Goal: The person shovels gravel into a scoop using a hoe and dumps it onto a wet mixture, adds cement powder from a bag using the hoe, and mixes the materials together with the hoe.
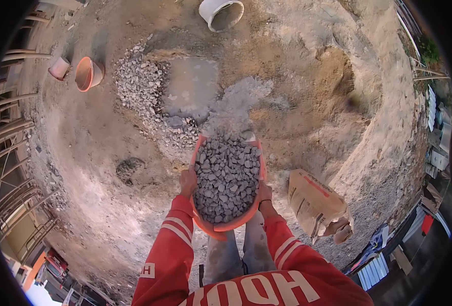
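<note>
In front of my legs is an orange bucket (229,225) full of grey gravel (226,178). My left hand (188,182) grips its left side, and my right hand (265,192) grips the right side. Both sets of fingers are closed at the rim and partly hidden. The bucket's far edge lies over a patch of grey powder (236,104). A gravel pile (140,81) spreads beyond it to the left, beside a shallow puddle of grey water (191,84).
An open brown paper sack (315,201) lies to the right. Two orange buckets, one nearer (89,74) and one farther (59,68), stand at the upper left. A white bucket (221,14) lies tipped at the top. Wooden poles (11,132) line the left edge; uneven sandy ground surrounds everything.
</note>
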A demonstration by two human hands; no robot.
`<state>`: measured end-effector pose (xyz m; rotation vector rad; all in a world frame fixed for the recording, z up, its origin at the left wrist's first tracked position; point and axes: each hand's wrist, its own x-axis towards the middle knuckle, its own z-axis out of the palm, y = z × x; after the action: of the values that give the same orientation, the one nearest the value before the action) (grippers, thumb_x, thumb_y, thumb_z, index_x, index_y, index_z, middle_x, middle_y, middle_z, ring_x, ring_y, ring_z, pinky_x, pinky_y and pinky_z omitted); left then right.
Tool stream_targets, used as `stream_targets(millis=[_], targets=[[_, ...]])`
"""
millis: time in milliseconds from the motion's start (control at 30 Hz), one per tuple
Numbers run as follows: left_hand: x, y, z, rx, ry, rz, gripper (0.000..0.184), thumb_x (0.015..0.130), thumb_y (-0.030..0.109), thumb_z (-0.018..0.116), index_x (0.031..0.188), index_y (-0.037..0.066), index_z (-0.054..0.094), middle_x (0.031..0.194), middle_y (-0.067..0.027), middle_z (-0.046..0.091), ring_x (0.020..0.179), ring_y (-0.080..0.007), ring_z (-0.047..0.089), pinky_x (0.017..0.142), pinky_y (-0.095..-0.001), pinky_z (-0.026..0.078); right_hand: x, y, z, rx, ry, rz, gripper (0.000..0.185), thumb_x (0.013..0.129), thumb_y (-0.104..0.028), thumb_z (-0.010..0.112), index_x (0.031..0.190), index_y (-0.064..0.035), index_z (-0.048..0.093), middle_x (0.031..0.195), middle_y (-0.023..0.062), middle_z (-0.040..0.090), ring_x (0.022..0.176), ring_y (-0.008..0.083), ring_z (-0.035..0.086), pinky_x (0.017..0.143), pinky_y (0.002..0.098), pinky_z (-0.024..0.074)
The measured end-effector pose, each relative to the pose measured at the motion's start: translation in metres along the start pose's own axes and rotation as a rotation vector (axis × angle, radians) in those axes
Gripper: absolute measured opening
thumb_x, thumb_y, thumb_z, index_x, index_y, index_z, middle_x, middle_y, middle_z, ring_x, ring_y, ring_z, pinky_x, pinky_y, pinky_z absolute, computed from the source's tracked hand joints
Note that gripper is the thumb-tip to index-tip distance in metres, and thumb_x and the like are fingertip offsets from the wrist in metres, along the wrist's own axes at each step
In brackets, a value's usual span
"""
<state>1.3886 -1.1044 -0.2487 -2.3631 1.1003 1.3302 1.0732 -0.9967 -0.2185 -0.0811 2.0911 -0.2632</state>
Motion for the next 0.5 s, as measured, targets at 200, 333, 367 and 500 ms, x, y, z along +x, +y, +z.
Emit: stream_targets(millis=[200,333,367,500], targets=[[0.019,0.010,0.038,-0.095,-0.033,-0.121,0.066,0.099,0.047,0.039,0.096,-0.013,0.066,0.103,-0.0365,0.063,0.101,-0.0527,0.060,0.088,-0.0559,0.046,0.083,0.007,0.002,-0.034,0.015,0.027,0.049,0.097,-0.047,0.052,0.074,-0.0049,0.062,0.065,0.0043,0.059,0.052,0.0169,0.057,0.051,0.0315,0.0453],[0.025,0.078,0.031,-0.207,-0.036,-0.137,0.066,0.100,0.046,0.038,0.094,-0.014,0.065,0.102,-0.0372,0.063,0.102,-0.0523,0.060,0.088,-0.0560,0.047,0.116,-0.070,-0.024,-0.271,0.002,-0.103,0.053,0.098,-0.050,0.049,0.074,-0.0054,0.062,0.064,0.0042,0.059,0.051,0.0166,0.056,0.050,0.0321,0.0447],[0.035,0.092,0.039,-0.224,0.005,-0.164,0.059,0.099,0.043,0.039,0.102,-0.010,0.065,0.103,-0.0357,0.064,0.101,-0.0520,0.060,0.088,-0.0559,0.048,0.121,-0.094,-0.024,-0.037,-0.011,-0.112,0.059,0.100,-0.054,0.042,0.069,-0.0065,0.060,0.062,0.0053,0.059,0.051,0.0194,0.057,0.052,0.0361,0.0459],[0.085,0.147,0.051,-0.247,-0.137,-0.031,0.045,0.097,0.033,0.039,0.114,0.000,0.065,0.108,-0.0332,0.064,0.103,-0.0515,0.060,0.089,-0.0557,0.048,0.173,-0.204,-0.040,-0.689,0.013,-0.165,0.032,0.097,-0.033,0.053,0.105,-0.0031,0.061,0.078,0.0134,0.069,0.072,0.0250,0.069,0.058,0.0363,0.0507]])
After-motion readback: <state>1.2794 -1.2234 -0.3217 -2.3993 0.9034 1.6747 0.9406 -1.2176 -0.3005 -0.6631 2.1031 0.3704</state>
